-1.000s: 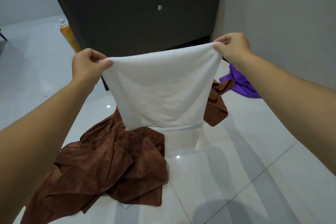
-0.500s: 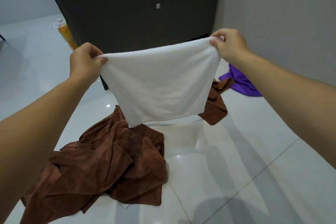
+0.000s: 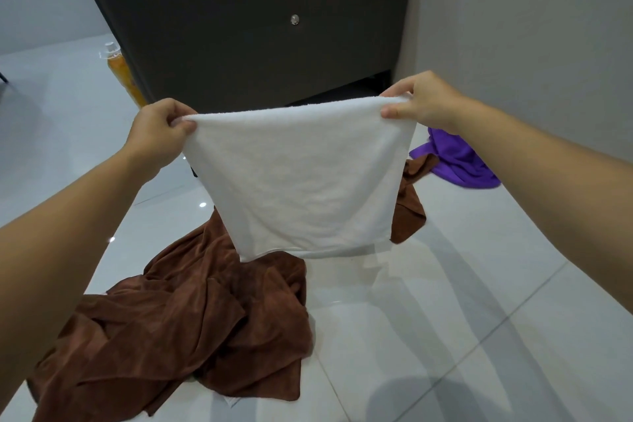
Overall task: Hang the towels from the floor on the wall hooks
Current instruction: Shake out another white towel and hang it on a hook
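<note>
Glossy white tile floor (image 3: 445, 319), grey wall (image 3: 531, 27) on the right, dark cabinet (image 3: 239, 27) straight ahead with a small round metal fitting (image 3: 294, 19) on its face. White towel (image 3: 301, 181) is held up off the floor, stretched between both hands by its top edge. Left hand (image 3: 157, 134) grips the top left corner, fingers curled over the edge, thumb pressed on the near side. Right hand (image 3: 421, 103) pinches the top right corner, thumb on the near face, fingers curled behind. The towel hangs flat below and between the hands, its top edge a little higher at the right, its bottom hem loose. Brown towel (image 3: 191, 325) lies crumpled on the floor underneath and to the left, partly hidden behind the white one; a brown end shows again past the white towel's lower right side. Purple towel (image 3: 459, 161) is bunched on the floor by the wall, beyond the right forearm, touching that brown end. Orange bottle (image 3: 120, 72) stands at the cabinet's left corner, partly hidden by it.
</note>
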Demonstrator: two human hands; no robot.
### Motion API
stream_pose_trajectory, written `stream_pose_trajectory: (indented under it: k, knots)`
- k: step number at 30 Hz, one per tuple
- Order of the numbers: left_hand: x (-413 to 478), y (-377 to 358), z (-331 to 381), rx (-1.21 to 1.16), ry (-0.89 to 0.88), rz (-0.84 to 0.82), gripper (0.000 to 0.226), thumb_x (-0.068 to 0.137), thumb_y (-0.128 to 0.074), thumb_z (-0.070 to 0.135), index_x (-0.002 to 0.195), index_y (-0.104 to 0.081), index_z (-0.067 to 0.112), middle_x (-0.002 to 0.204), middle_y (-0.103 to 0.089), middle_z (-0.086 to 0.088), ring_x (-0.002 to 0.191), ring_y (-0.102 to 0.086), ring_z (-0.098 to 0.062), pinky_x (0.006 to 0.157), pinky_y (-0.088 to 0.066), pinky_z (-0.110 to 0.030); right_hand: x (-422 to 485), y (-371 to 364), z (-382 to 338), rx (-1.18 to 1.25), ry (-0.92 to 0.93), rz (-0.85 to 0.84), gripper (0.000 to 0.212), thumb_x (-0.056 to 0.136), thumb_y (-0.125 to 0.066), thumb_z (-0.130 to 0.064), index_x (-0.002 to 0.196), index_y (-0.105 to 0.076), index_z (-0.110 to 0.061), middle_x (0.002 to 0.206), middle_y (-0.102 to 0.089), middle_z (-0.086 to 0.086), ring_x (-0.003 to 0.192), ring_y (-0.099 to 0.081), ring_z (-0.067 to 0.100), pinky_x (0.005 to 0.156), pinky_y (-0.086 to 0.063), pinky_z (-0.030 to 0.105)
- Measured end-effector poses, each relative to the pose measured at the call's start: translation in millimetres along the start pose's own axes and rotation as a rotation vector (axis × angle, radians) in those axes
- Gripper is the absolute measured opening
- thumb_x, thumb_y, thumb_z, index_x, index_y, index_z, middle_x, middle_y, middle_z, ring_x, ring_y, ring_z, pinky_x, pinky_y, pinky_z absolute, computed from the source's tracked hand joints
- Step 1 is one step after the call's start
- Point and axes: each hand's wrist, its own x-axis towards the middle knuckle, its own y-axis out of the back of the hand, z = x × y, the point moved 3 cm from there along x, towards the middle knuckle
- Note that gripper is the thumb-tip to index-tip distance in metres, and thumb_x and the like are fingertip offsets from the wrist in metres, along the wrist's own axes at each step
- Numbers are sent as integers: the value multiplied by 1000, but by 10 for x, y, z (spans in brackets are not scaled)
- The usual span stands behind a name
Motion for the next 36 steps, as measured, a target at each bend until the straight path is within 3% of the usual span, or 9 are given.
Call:
stream_pose_trajectory:
  k: [5, 8, 11, 15, 18, 24, 30, 33, 36]
  knots:
    - [-16, -39, -1, -93, -89, -185, 15, 96, -57, 22, 109, -61, 15, 104, -56, -5, 95, -53, -18, 81, -49, -29, 83, -32, 95, -82, 13, 53, 20, 92, -66, -26, 105, -72, -12, 97, -62, 3, 98, -56, 22, 86, -46, 33]
    - [11, -85, 14, 6, -138, -209, 27, 85, -72, 26, 106, -61, 14, 104, -55, -4, 91, -54, -18, 69, -47, -21, 127, -15, 132, -117, 22, 130, 15, 90, -68, -29, 94, -71, -15, 83, -59, -1, 86, -57, 20, 72, -41, 27]
    - [81, -87, 94, 57, -136, -138, 22, 85, -71, 20, 101, -62, 10, 102, -55, -7, 90, -54, -22, 70, -49, -23, 158, 32, 45, -197, 70, 185, 22, 89, -69, -27, 96, -73, -6, 76, -54, -2, 67, -49, 10, 58, -33, 21]
    - [266, 90, 283, 98, -105, -103, 27, 89, -66, 22, 110, -65, 5, 100, -57, -8, 90, -55, -24, 78, -48, -33, 255, 217, -180, -218, 120, 251, 25, 90, -69, -22, 95, -71, 3, 93, -51, 4, 87, -47, 18, 74, -37, 29]
    - [422, 384, 494, 109, -63, -119, 30, 90, -64, 24, 112, -66, 4, 100, -58, -8, 91, -55, -25, 80, -47, -35, 370, 397, -433, -259, 132, 222, 26, 94, -63, -25, 91, -69, -1, 91, -52, 5, 86, -48, 21, 72, -32, 29]
    - [689, 1308, 1147, 185, -28, -132, 28, 90, -65, 21, 109, -67, 0, 95, -53, -7, 84, -52, -23, 77, -46, -33, 520, 918, -1195, -260, 104, 105, 22, 93, -64, -26, 96, -67, -5, 91, -57, 5, 85, -50, 20, 71, -32, 27]
    - [888, 2643, 1851, 211, 29, -110, 26, 90, -65, 18, 109, -68, 0, 93, -53, -10, 83, -48, -23, 72, -38, -32, 580, 1749, -2452, -262, 54, 40, 28, 83, -75, -29, 91, -69, -3, 85, -57, 4, 79, -52, 19, 66, -37, 27]
    - [874, 3393, 2210, 188, 68, -116, 22, 90, -67, 18, 105, -70, 2, 91, -56, -13, 81, -48, -24, 70, -38, -33, 536, 2208, -3154, -255, 12, 1, 32, 77, -80, -31, 77, -57, -10, 78, -53, 4, 76, -49, 20, 53, -30, 24]
    - [844, 4174, 2555, 170, 111, -139, 23, 87, -70, 20, 100, -70, 1, 85, -56, -11, 79, -51, -25, 65, -38, -31, 459, 2688, -3846, -215, -7, -37, 40, 74, -83, -33, 72, -47, -16, 73, -52, 1, 71, -47, 21, 51, -29, 25]
